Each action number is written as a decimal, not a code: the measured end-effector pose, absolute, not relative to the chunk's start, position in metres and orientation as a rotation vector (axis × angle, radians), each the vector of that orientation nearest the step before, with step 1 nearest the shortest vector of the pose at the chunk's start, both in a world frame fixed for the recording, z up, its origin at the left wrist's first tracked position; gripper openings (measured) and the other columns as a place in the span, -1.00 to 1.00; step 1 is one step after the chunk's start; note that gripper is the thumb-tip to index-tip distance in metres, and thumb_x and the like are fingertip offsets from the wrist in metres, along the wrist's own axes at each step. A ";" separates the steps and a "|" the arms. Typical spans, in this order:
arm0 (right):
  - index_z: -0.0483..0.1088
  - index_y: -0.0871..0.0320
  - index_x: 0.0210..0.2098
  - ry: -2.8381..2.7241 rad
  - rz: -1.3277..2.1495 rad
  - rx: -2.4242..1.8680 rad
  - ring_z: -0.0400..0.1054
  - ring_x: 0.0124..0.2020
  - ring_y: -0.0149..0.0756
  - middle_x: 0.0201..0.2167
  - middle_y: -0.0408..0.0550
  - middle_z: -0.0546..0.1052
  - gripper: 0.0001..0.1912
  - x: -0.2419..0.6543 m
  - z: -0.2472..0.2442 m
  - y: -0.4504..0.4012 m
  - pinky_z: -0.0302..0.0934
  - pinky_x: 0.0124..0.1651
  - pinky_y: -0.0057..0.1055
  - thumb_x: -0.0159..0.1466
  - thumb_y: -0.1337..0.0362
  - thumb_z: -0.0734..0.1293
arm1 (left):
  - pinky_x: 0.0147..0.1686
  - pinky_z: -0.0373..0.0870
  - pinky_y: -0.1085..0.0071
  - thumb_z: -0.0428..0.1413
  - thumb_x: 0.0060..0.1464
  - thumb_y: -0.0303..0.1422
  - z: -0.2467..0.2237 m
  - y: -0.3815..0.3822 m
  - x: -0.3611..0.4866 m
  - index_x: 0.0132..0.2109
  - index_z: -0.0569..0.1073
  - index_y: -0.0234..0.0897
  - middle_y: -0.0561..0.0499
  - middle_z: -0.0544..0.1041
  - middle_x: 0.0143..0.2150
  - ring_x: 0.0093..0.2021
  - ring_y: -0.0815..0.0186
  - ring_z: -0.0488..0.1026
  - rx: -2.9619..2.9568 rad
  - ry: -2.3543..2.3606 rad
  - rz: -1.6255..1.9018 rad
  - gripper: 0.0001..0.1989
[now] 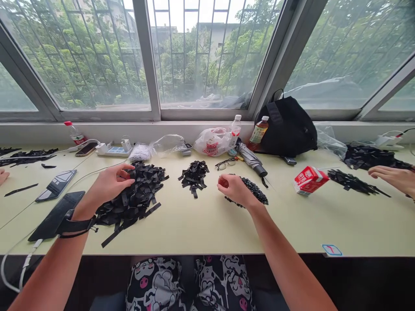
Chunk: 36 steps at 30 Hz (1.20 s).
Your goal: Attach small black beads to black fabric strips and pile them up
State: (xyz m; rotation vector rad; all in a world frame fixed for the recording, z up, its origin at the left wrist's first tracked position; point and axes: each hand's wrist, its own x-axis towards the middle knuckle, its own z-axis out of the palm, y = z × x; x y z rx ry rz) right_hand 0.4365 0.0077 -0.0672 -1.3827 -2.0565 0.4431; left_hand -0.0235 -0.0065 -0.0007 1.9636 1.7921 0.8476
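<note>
Left hand [110, 183] at black strips [138, 194], red-lettered plastic bag [211, 143]

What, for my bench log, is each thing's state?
Left hand: fingers curled
Right hand: fingers bent
Strips: mostly heaped
Shiny pieces: heaped
Nearest phone: screen dark
Umbrella: folded
Left bottle: capped
Clear bottle: capped
Tea bottle: capped
Power strip: chargers plugged in
Carton: opening unclear
Backpack: closure unclear
</note>
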 end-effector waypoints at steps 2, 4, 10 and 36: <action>0.38 0.09 -0.40 -2.054 0.440 -1.374 0.38 -0.44 -0.30 -0.47 -0.14 0.53 -0.92 0.436 -0.067 0.008 0.21 -0.32 -0.38 0.24 0.28 0.30 | -0.37 0.45 0.35 0.26 -0.03 -0.09 0.007 -0.004 -0.049 0.12 0.53 -0.15 -0.02 0.68 -0.31 -0.32 0.12 0.62 1.968 1.955 0.743 -0.44; 0.38 0.09 -0.40 -2.049 0.443 -1.372 0.38 -0.44 -0.29 -0.47 -0.13 0.53 -0.92 0.435 -0.068 0.008 0.21 -0.32 -0.38 0.24 0.28 0.30 | -0.41 0.40 0.33 0.25 -0.05 -0.12 0.009 -0.002 -0.062 0.13 0.53 -0.16 -0.02 0.69 -0.33 -0.38 0.11 0.59 1.929 2.115 0.674 -0.43; 0.40 0.10 -0.36 -2.034 0.403 -1.349 0.40 -0.40 -0.26 -0.42 -0.10 0.55 -0.94 0.435 -0.069 0.010 0.26 -0.26 -0.35 0.24 0.29 0.29 | -0.37 0.40 0.33 0.28 -0.09 -0.28 0.008 0.000 -0.063 0.16 0.51 -0.24 -0.06 0.69 -0.22 -0.30 0.07 0.60 1.823 2.266 0.691 -0.40; 0.62 0.11 -0.23 -1.574 1.233 -0.899 0.56 -0.20 -0.17 -0.29 -0.03 0.66 -0.74 0.380 -0.092 0.006 0.44 0.00 -0.17 0.13 0.12 0.55 | -0.33 0.50 0.35 0.38 0.00 -0.29 -0.091 -0.009 0.164 0.05 0.64 -0.28 -0.20 0.70 -0.13 -0.24 0.14 0.65 1.481 0.953 0.964 -0.56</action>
